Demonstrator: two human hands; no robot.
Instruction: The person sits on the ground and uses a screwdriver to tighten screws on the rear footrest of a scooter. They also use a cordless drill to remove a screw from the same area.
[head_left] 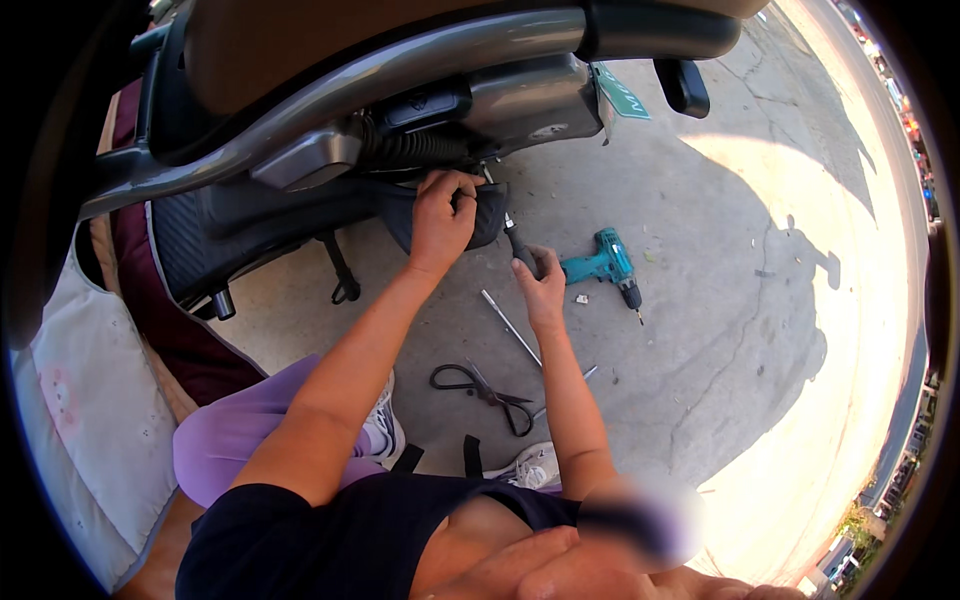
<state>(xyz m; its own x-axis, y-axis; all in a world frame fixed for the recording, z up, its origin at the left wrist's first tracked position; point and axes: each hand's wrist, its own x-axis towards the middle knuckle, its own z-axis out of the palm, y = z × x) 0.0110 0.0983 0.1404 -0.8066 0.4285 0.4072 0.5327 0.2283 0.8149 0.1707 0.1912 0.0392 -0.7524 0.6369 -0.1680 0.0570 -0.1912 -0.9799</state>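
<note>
A grey and black scooter (350,110) stands across the top of the view. My left hand (443,222) is closed at the upper edge of a black plastic panel (488,218) on its lower side; the fingertips are partly hidden. In my right hand (540,283) is a screwdriver (516,240), its dark handle in my closed fingers. The metal shaft slants up past the panel's right end toward the scooter's underside. What its tip meets is too small to tell. Close beside my right hand, a teal cordless drill (606,262) lies on the ground.
Black-handled scissors (488,391) and a thin metal rod (511,328) lie on the concrete (680,330) below my hands. A kickstand (343,277) hangs under the scooter. A padded pale cover (95,410) is at left. My shoes (386,420) are near the scissors.
</note>
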